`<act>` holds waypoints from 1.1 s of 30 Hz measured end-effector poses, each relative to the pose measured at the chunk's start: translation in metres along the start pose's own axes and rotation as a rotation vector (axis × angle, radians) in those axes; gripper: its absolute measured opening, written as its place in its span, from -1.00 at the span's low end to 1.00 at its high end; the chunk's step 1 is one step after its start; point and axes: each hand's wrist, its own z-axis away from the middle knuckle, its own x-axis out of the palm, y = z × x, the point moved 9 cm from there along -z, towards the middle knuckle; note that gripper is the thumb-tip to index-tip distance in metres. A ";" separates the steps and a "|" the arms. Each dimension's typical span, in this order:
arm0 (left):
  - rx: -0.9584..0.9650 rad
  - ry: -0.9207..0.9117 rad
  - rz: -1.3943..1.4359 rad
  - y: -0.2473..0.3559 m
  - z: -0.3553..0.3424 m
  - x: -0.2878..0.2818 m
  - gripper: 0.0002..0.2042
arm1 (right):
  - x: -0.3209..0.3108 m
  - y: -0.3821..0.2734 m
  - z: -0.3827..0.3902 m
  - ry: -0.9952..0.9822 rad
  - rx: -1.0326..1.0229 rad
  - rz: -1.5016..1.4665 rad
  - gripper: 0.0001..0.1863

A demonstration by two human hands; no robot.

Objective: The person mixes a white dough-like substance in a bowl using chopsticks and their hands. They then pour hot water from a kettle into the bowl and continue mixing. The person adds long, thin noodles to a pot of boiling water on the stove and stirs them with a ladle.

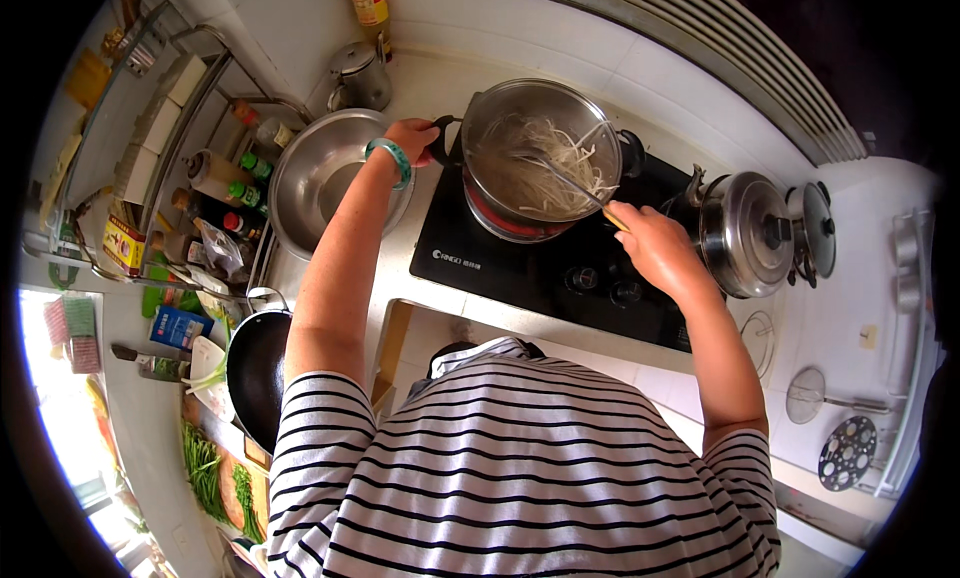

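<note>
My left hand is closed on the black side handle of a steel pot, which sits over a glowing red ring on the black cooktop. My right hand grips the yellowish handle of a long metal utensil, angled down into the pot among pale, thin strips. The utensil's far end is partly hidden in the contents. A wide steel bowl stands beside my left forearm, left of the pot.
At right are a lidded steel pot and another lidded vessel. A kettle stands at the back. A metal rack with bottles lines the left, above a black pan and chopped greens. Strainers lie at right.
</note>
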 end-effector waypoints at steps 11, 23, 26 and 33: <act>0.024 0.019 0.025 0.003 0.004 0.000 -0.73 | -0.053 0.015 0.018 0.155 0.083 0.090 -0.63; 0.034 0.019 0.008 0.000 0.001 -0.001 -0.72 | -0.021 0.003 0.024 -0.072 0.161 0.243 -0.65; 0.032 0.019 0.004 0.001 0.001 -0.001 -0.73 | -0.013 -0.011 0.023 -0.153 0.144 0.158 -0.65; 0.056 0.001 -0.002 0.000 -0.003 -0.001 -0.74 | -0.024 -0.003 0.022 -0.156 0.133 -0.077 -0.62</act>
